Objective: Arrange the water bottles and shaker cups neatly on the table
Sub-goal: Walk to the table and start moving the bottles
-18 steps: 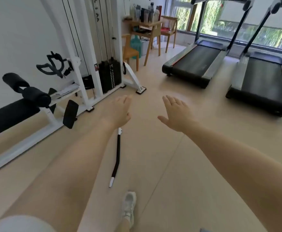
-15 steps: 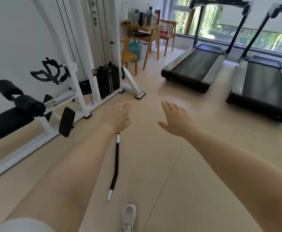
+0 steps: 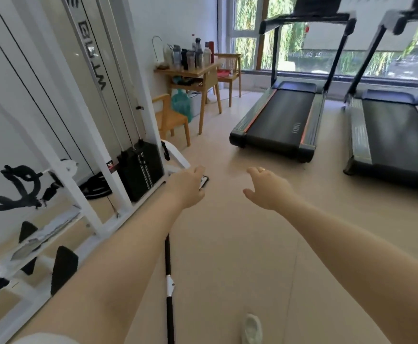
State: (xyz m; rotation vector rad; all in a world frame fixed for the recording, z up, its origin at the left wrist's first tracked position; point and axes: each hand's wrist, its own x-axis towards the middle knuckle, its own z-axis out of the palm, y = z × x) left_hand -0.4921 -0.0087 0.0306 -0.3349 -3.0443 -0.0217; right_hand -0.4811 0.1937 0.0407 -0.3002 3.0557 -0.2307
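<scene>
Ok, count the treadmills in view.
2: one black treadmill with orange trim mid-room by the window, another black treadmill at the right edge, partly cut off. More may lie out of frame.

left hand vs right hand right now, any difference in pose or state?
The left hand is loosely curled, fingers bent down; the right hand is flatter, fingers extended. The right hand wears a thin gold ring; none shows on the left. The left is above the black-and-white bar on the floor; the right is over bare floor. Both are empty.

Bright daylight pours in through the windows [image 3: 327, 45] at upper right, softly lighting the pale floor [image 3: 228, 244]. Wide-angle bending curves the frame edges; everything looks slightly soft, shadows faint.
</scene>
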